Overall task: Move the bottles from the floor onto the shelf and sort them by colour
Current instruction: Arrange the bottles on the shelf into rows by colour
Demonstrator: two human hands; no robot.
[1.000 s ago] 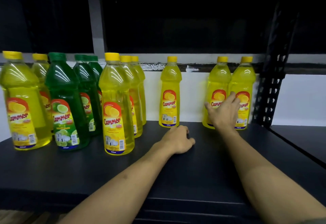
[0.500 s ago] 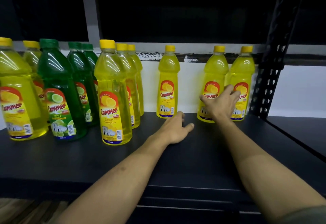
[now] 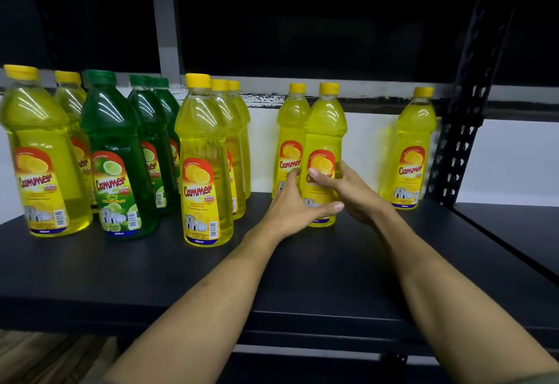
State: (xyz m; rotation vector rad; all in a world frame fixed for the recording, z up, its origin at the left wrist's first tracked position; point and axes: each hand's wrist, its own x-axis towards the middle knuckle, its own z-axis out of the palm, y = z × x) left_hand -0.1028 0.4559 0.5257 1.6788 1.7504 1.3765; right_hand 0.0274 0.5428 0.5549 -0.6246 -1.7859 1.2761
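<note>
Yellow is filling most of the shelf [image 3: 302, 278] in front of us: lemon bottles at the far left, a green trio [image 3: 121, 154] beside them, a yellow row [image 3: 205, 160] in the middle, and one lone bottle [image 3: 414, 148] standing well off to the right by the upright post [image 3: 462, 129].

We are handling the middle-right bottle [image 3: 323, 129], which is standing upright with its long axis vertical and its cap on top. Our right hand [image 3: 348, 193] is wrapping round its lower body from the right, fingers curled across the label. Our left hand [image 3: 290, 208] is reaching in from the left, fingers loosely spread, thumb lying across the bottle's base and fingertips reaching between this bottle and the back bottle [image 3: 289, 141] just behind and to its left. Whether the left hand is truly gripping, or only steadying, we cannot tell.

What the coming move turns on, as we are judging it: the held bottle is sitting directly between our two hands, with the yellow row lying to its left across a bare gap. The right hand is holding it and would be pushing it that way, while the left is nearer the destination. The floor is barely showing, so we cannot say what is waiting there.
</note>
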